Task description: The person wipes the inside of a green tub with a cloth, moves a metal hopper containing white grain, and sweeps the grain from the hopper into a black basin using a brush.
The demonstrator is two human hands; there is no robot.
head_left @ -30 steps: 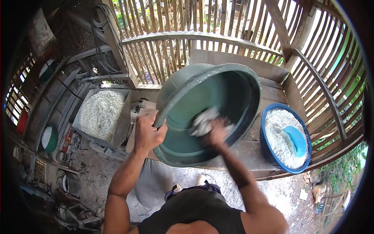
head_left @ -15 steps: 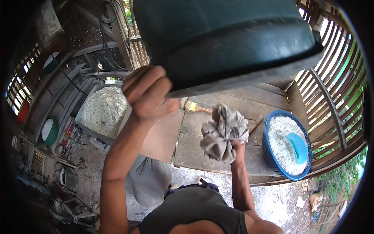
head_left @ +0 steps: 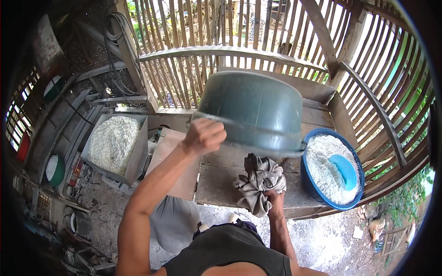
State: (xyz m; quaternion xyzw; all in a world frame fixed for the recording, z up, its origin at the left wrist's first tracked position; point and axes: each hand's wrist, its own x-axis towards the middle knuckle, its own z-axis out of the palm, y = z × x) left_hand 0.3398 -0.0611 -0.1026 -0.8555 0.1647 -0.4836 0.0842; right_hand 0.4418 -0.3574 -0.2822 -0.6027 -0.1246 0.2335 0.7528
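Slatted wood porch, plank table [head_left: 230, 184]; left hand [head_left: 204, 135] fingers clenched on basin [head_left: 251, 110] rim, right hand [head_left: 275, 198] w/ rag [head_left: 258, 181].

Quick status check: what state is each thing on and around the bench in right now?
Green basin: turned bottom-up, lifted off the bench, rim gripped by the left hand.
Grey cloth: bunched up, gripped by the right hand, over the wooden bench.
Blue tub: upright, filled with white grainy stuff, a blue scoop lying in it.
Square bin: open, filled with white grainy stuff.
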